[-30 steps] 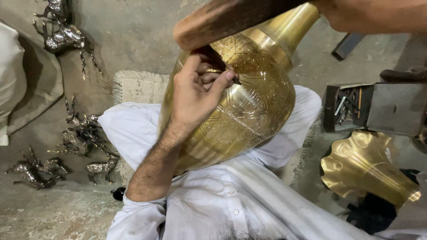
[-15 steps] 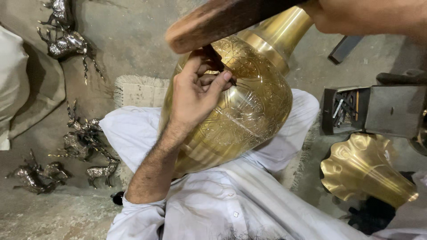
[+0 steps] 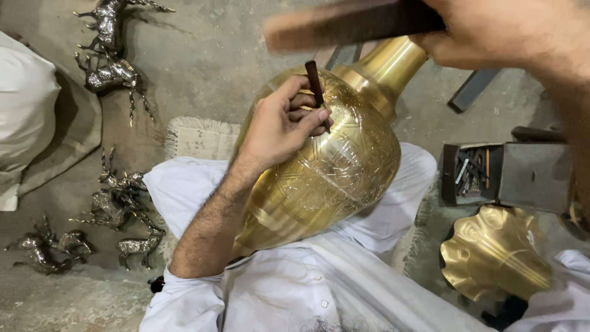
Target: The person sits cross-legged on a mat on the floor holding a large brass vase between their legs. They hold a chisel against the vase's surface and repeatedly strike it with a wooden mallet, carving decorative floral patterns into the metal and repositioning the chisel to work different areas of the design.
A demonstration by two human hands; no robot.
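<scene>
Centre of frame: large brass vase (image 3: 332, 178) lying tilted across the person's lap, neck pointing to upper right, body engraved w/ fine line patterns and bands. White clothing under and around it.

Left hand (image 3: 279, 126) rests on the vase's shoulder, fingers curled shut around a thin dark chisel (image 3: 316, 86). Chisel stands nearly upright, tip hidden behind the fingertips, seemingly at the brass surface; top end sticks up above the fingers.

Right hand (image 3: 491, 31) at top right of frame, closed around a dark wooden mallet (image 3: 350, 24). Mallet runs roughly level across top centre, blurred, its head end above the chisel top w/ a gap between them.

Right of frame: dark metal tool box (image 3: 510, 175) on the floor, open compartment holding small punches, exact kinds too small to tell. Below it, lower right: a brass piece w/ scalloped flared rim (image 3: 495, 255).

Left side: silvery metal deer figurines (image 3: 120, 206) in a loose cluster on the concrete floor; more at upper left (image 3: 107, 46). Small woven mat (image 3: 200, 138) just beside the vase, partly under the white cloth. Far left edge: white bundle on a tan cloth (image 3: 24, 117).
</scene>
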